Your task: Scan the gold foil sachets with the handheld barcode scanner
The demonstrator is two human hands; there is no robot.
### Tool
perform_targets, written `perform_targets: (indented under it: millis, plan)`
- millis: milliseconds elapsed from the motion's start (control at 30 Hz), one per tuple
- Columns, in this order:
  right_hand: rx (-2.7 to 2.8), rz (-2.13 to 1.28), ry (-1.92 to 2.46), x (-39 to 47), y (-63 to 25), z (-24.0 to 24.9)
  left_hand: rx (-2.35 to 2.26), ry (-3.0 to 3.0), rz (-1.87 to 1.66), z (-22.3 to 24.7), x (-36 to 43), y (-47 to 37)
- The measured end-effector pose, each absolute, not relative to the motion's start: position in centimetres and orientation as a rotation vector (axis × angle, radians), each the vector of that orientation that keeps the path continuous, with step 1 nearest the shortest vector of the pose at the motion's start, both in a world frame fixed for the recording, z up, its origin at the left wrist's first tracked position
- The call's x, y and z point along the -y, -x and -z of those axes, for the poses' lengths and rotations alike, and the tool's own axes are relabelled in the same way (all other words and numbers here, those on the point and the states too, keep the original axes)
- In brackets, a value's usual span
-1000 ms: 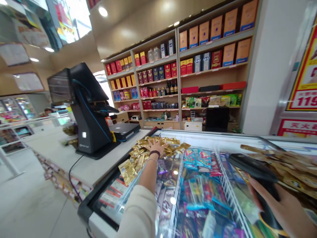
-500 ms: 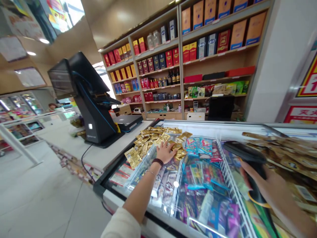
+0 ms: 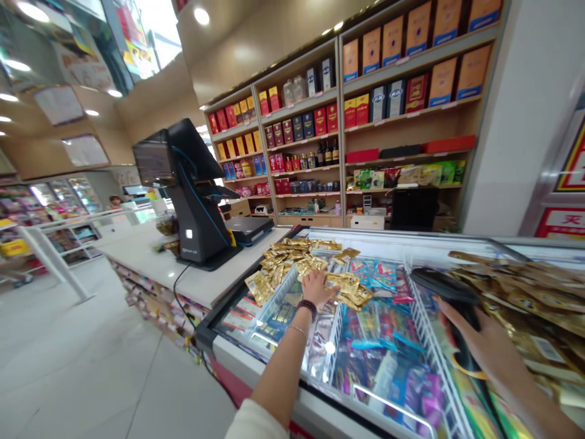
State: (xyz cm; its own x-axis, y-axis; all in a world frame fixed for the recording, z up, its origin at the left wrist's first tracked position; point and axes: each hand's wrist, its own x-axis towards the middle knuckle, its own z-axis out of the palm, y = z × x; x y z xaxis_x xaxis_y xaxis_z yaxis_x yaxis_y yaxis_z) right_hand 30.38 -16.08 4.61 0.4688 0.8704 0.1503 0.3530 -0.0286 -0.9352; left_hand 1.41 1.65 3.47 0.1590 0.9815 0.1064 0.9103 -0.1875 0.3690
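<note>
My left hand (image 3: 317,289), with a beaded bracelet at the wrist, rests its spread fingers on the near edge of a pile of gold packets (image 3: 283,259). Several gold packets (image 3: 351,291) lie just right of its fingers, on the glass lid of a freezer (image 3: 274,399). In my right hand (image 3: 475,332) is a black handheld scanner (image 3: 445,289), its head pointing left over the glass; the fingers wrap round its handle. A larger heap of brown-gold packages (image 3: 530,299) lies at the right, beyond and beside the right hand.
Under the glass are wire baskets with blue and purple packs (image 3: 375,323). A black checkout terminal (image 3: 196,207) and a flat scale (image 3: 249,230) stand on the white counter (image 3: 137,244) at left. Shelves (image 3: 301,134) of boxes line the back.
Several gold packets near my left hand have shifted right, away from the pile. The camera view has turned slightly left. My right hand still holds the scanner.
</note>
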Motion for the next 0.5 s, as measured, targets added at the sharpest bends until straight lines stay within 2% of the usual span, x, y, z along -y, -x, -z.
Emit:
perform_targets:
  millis: [500]
  plan:
    - [1.068, -0.581, 1.619, 15.6, -31.0, -2.5, -1.689, -2.137, -0.239, -6.0, -3.9, -0.7]
